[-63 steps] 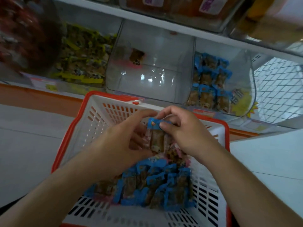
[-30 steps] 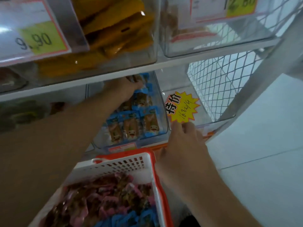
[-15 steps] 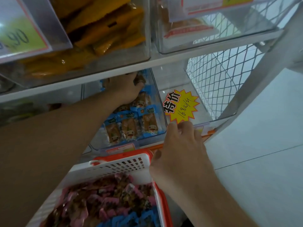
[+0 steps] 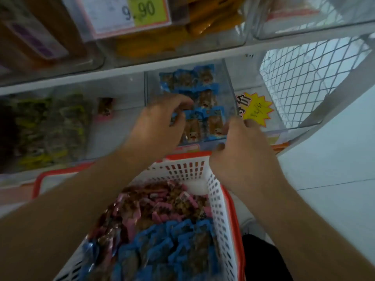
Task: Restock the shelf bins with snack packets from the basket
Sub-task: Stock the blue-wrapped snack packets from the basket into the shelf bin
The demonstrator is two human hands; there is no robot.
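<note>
Fingers of left hand [image 4: 160, 122] curled at blue packets [image 4: 205, 122] in bin [image 4: 229, 82]

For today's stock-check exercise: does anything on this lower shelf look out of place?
Yes. One pink packet lies alone in the clear middle bin, between the yellow-green snacks and the bin of blue packets. Its kind is heaped in the basket, so it looks stray or nearly sold out.

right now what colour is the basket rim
Orange-red rim on a white basket, clearest in the head view.
</note>
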